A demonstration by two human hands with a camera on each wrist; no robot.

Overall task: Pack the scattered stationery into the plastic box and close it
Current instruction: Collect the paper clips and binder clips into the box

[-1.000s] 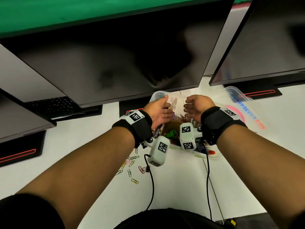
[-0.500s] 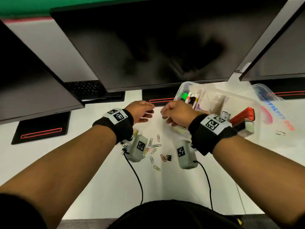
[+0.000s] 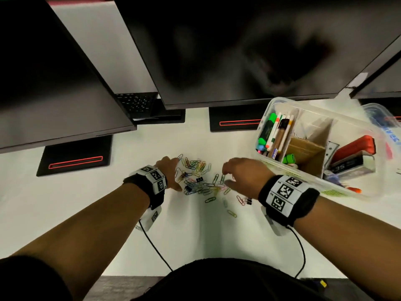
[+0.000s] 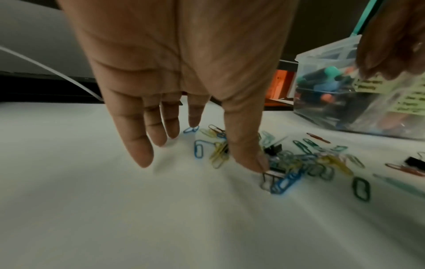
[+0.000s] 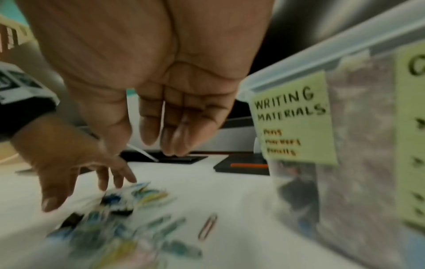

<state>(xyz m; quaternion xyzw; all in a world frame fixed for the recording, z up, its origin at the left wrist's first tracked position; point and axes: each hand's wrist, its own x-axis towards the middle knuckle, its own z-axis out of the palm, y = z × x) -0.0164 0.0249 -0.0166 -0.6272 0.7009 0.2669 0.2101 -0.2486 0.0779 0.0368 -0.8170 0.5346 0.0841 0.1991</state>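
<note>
A heap of coloured paper clips (image 3: pixel 198 181) lies scattered on the white table (image 3: pixel 195 235), between the two hands. The left hand (image 3: pixel 168 171) reaches down at the heap's left edge, fingers (image 4: pixel 138 145) straight and spread, thumb tip touching a clip. The right hand (image 3: pixel 240 174) hovers above the right edge, fingers relaxed, holding nothing. The plastic box (image 3: pixel 271 165) stands open just right of the heap, with pens and markers (image 3: pixel 274 131) in its left compartment.

The bench (image 3: pixel 195 235) is white. The clips (image 3: pixel 199 183) on it are blue, yellow, green, pink and red, with a few black ones among them. The box (image 3: pixel 325 187) is clear plastic, with pale yellow-green notes (image 5: pixel 296 123) lettered in black and orange. Wristbands (image 3: pixel 286 198) are black with black-and-white square-patterned tags.
</note>
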